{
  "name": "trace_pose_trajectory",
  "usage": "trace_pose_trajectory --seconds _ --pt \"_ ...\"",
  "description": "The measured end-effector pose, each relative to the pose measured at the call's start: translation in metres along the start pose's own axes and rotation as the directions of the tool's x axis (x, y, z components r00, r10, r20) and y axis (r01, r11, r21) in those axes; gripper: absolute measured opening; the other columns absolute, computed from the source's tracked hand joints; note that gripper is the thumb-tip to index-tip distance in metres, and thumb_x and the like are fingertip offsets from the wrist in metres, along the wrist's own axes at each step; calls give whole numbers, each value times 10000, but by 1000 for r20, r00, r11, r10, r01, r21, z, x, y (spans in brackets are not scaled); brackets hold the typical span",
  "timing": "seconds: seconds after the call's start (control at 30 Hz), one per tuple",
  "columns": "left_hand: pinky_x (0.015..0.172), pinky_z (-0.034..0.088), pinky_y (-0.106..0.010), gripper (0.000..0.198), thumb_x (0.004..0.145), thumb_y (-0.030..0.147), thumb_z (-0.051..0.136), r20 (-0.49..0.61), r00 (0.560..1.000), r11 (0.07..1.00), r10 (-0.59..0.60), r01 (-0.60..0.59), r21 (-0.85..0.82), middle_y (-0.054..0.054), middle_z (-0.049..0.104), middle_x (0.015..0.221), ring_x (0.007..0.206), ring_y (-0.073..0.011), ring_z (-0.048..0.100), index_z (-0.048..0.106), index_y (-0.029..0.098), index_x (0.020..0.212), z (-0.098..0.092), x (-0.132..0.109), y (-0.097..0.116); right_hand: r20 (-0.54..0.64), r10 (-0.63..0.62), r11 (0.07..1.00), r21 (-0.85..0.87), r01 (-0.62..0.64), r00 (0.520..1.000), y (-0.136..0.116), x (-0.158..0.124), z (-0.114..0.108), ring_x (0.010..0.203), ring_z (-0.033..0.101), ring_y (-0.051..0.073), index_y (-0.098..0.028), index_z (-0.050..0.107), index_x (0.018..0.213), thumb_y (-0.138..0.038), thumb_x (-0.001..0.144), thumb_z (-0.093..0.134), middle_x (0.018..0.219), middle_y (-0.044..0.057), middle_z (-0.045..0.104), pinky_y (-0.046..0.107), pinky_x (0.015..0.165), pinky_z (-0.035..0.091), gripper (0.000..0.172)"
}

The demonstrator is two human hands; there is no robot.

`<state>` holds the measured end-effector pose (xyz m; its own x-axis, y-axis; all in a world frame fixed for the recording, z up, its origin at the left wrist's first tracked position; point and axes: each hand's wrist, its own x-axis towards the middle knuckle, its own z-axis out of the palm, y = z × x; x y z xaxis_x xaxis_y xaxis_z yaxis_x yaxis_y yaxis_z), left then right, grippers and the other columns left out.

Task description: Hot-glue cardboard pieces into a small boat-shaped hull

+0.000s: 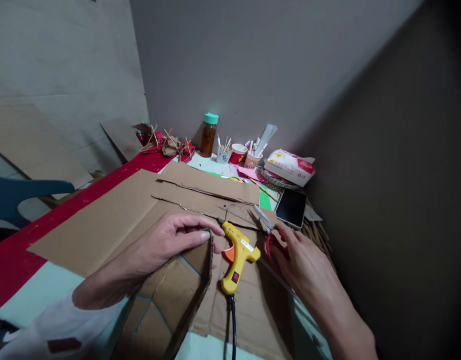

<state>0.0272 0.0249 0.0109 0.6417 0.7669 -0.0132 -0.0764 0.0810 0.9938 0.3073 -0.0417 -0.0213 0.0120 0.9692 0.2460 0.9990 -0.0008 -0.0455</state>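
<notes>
My left hand (170,240) grips the top edge of a cardboard piece (170,295) marked with blue lines, which stands tilted on the table. A yellow hot glue gun (238,252) lies just right of it, its black cord running toward me. My right hand (303,262) rests on red-handled scissors (270,235), fingers curled at the handles, the blades pointing away to the left.
Large flat cardboard sheets (113,220) cover a red table (12,260). At the back stand an amber bottle with a green cap (208,134), paper cups with sticks (238,152), a tissue pack (290,166) and a dark phone (291,207). A blue chair (16,192) is at left.
</notes>
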Motion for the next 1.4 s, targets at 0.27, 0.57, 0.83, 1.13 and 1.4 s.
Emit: trace_pose_trajectory --seconds 0.27,0.57,0.83,1.13,1.4 --pt "826 542 -245 165 905 196 609 -295 911 923 288 -182 340 -1 800 837 839 -161 728 770 201 867 10 0 0 -83 -2 992 124 13 997 -28 1 -11 986 688 302 -143 609 1239 -248 1014 447 1133 177 690 432 843 546 296" --pt "850 564 -299 148 976 265 564 -517 741 893 429 -263 365 13 767 946 866 -176 736 710 244 980 33 -4 -20 23 -39 725 688 13 999 -117 -19 -11 877 702 234 -204 549 1238 -337 957 503 1009 73 721 350 740 575 314" --pt "922 538 -291 157 968 216 562 -485 723 855 492 -297 425 -4 777 919 911 -173 737 719 217 959 36 0 -19 -89 20 703 709 49 996 -119 -18 10 754 692 240 -177 572 1072 -279 916 421 882 93 706 344 628 555 240" --pt "1022 486 -363 603 893 336 671 -351 923 971 159 -210 -112 -99 689 1304 1181 -251 658 449 218 1442 31 12 -27 -94 140 716 697 -35 986 -115 -6 4 929 700 248 -171 599 1155 -280 950 413 1041 110 728 352 784 565 297" --pt "1061 464 -407 429 801 333 666 -465 871 976 156 -208 -61 -114 715 1240 1169 -280 649 602 154 1186 37 23 -48 -3 198 712 688 -142 980 -122 8 10 932 704 290 -157 629 1101 -298 954 375 1006 141 725 391 795 554 326"
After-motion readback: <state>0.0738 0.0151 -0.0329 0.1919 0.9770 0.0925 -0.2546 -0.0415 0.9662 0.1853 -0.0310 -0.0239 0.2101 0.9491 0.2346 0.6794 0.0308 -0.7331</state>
